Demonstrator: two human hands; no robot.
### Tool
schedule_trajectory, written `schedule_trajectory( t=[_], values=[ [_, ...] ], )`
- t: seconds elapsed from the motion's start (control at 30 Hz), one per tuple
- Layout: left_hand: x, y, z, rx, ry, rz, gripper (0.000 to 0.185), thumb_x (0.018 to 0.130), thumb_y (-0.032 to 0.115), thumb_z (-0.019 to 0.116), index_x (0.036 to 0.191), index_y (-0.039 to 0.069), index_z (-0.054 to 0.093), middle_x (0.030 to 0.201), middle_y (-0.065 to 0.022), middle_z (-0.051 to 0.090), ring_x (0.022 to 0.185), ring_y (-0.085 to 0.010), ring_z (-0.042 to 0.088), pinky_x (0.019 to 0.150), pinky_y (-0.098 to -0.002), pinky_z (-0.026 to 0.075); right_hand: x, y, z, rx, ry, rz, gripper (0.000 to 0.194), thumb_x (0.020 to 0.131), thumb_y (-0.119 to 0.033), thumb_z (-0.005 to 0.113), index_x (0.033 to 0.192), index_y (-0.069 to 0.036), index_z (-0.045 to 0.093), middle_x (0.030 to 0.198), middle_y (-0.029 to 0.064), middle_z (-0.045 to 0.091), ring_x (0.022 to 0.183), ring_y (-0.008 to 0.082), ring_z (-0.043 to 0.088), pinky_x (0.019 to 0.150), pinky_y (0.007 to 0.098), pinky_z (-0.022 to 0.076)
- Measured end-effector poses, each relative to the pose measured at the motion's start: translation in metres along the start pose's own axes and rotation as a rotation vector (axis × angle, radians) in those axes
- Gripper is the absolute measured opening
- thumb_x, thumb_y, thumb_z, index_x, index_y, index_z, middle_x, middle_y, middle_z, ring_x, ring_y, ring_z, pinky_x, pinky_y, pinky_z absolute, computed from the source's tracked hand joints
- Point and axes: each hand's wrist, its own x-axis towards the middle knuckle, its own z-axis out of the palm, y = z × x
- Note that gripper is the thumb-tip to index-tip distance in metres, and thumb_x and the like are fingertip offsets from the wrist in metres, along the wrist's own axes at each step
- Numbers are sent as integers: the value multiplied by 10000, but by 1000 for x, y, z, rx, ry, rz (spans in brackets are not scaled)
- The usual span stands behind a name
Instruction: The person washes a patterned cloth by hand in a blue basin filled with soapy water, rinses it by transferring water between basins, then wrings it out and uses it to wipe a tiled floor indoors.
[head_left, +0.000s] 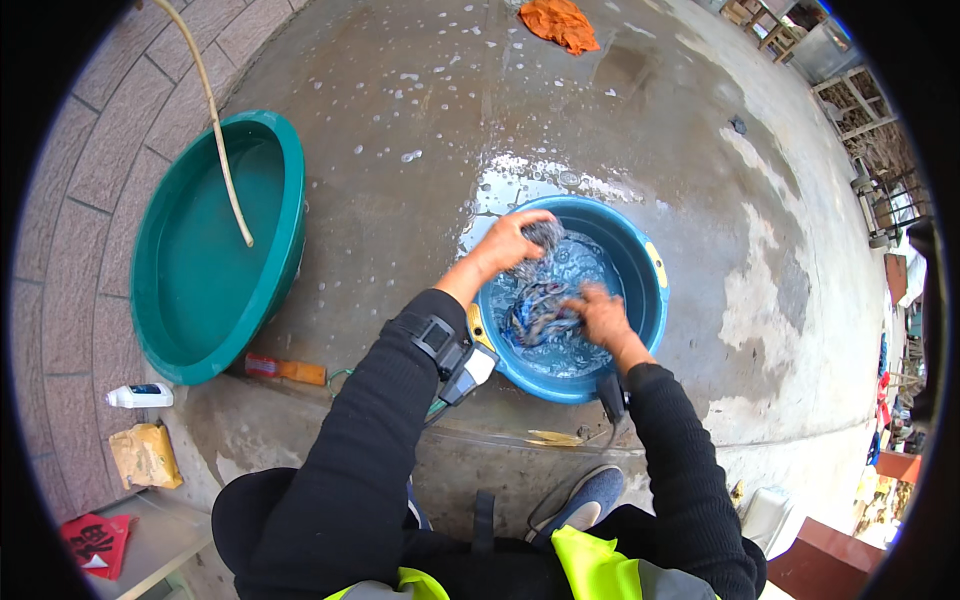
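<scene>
A round blue plastic basin (651, 330) with yellow handles stands on the wet concrete before me, with water inside. My left hand (514, 238) grips a grey bunched wad (545, 238) over the basin's far left side; whether it is cloth or mesh is unclear. In the water below lies a wet patterned cloth (536, 315) in blue, white and dark tones. My right hand (602, 321), blurred by motion, is at the cloth's right edge with its fingers apart. Nothing shows in its grasp.
At left, a green oval tub (296, 187) leans by the brick wall, a hose (217, 127) hanging into it. Nearby are an orange-handled brush (300, 372), a white bottle (140, 395) and a yellowish packet (146, 456). An orange cloth (560, 25) lies far ahead on the floor.
</scene>
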Motion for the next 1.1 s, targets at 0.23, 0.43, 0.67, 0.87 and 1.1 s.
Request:
schedule_trajectory(
  t=[0.23, 0.43, 0.67, 0.87, 1.1],
  values=[
    [-12, -3, -18, 80, 167, -336, 394, 690, 363, 714, 886, 35, 616, 766, -43, 614, 673, -101, 561, 622, -253, 460, -1, 11, 8, -153, -22, -78, 395, 704, -207, 607, 1097, -208, 566, 1295, 63, 352, 1228, 340, 265, 899, 546, 309],
    [-19, -2, -27, 184, 199, -441, 446, 718, 434, 662, 820, 1, 632, 729, -71, 613, 638, -119, 557, 585, -263, 449, -11, 3, 1, -239, 66, -40, 223, 714, -168, 534, 881, -95, 663, 1131, 81, 520, 1121, 287, 432, 904, 511, 293],
    [-28, 3, -48, -23, 144, -353, 303, 759, 259, 640, 982, 55, 637, 926, -59, 638, 888, -139, 565, 807, -270, 417, -34, 29, -88, 810, 112, 1, 208, 686, -205, 651, 712, -6, 595, 606, 68, 550, 580, 145, 515, 573, 277, 419],
    [-25, -3, -56, 36, 108, -259, 292, 769, 269, 630, 961, 50, 649, 931, -64, 644, 884, -142, 574, 792, -270, 436, -32, 49, -87, 841, 385, 108, 468, 655, -176, 667, 1063, -25, 496, 829, 101, 582, 753, 192, 554, 701, 305, 451],
    [-22, -13, -31, 405, 110, -260, 493, 518, 415, 761, 890, 112, 644, 887, -118, 624, 853, -250, 589, 736, -329, 447, -11, 27, -3, 21, -169, 110, 1069, 486, -171, 797, 1357, -275, 186, 1355, 223, 221, 1150, 381, 373, 950, 420, 356]
  ],
)
